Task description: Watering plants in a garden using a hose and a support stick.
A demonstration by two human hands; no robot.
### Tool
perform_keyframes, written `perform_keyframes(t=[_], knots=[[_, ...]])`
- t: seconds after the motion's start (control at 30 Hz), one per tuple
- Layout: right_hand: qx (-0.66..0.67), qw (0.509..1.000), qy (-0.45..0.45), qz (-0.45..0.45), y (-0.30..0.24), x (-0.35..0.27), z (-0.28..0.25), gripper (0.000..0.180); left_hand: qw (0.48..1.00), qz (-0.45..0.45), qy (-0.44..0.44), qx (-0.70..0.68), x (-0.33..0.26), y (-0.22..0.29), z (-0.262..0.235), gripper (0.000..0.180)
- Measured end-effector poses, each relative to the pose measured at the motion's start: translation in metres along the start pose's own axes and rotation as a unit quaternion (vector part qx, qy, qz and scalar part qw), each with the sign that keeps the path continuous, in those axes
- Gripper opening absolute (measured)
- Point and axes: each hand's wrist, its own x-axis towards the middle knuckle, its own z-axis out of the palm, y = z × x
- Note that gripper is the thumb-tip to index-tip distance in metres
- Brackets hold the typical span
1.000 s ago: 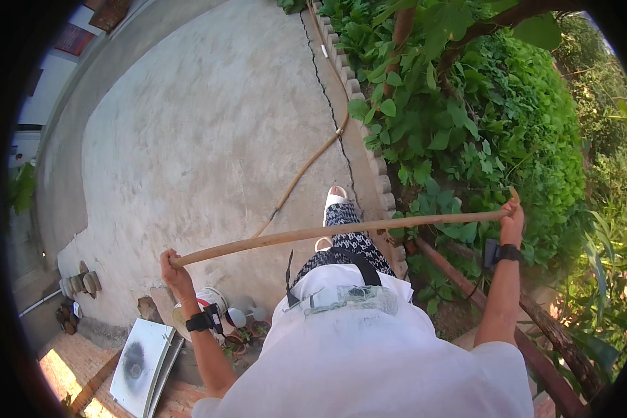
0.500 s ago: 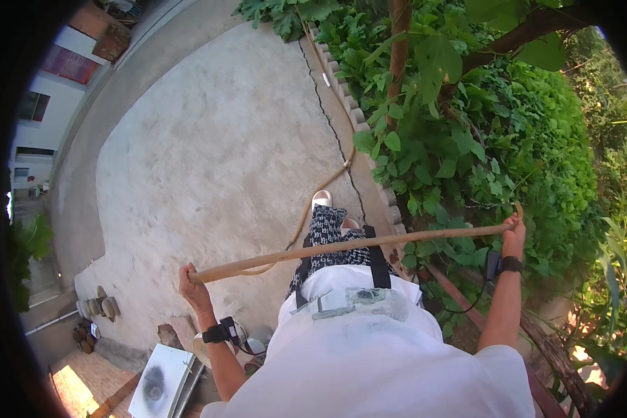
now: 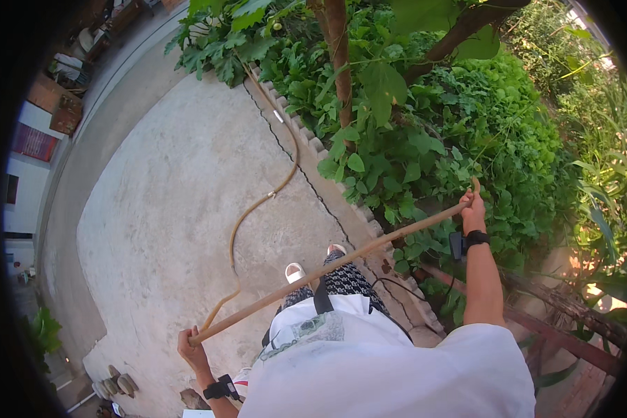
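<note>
Head view: both hands span a long tan pole [image 3: 348,259] beside the greenery [image 3: 515,125].

Left grip [image 3: 191,346] wraps the pole's end farther from the greenery; right grip [image 3: 473,207] wraps the other, at its edge. Steadying the pole two-handed appears the step in hand; any move, I'd judge, calls for firm holds and leaf clearance.

White panel [image 3: 198,414] cut off @ btm edge; bucket [image 3: 242,378] mostly hidden bhnd shirt [image 3: 383,369].

Ahead of your left fingers [image 3: 186,336], your pale-grey concrete floor [image 3: 153,195] carries a long, tan, curving hose [image 3: 246,210]; rounded grey-brown stones [image 3: 125,384] sit left of those fingers.
</note>
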Motion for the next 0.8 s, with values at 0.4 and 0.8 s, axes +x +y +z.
perform_keyframes(t=[0.4, 0.8], knots=[[-0.074, 0.986, 0.042, -0.144, -0.040, -0.122, 0.024, 0.020, 0.902, 0.099, -0.420, 0.017, -0.009, -0.112, 0.119, 0.019], [-0.035, 0.980, 0.043, -0.193, -0.142, -0.104, -0.035, 0.020, 0.892, 0.204, -0.402, 0.042, -0.004, -0.017, 0.160, 0.017]])
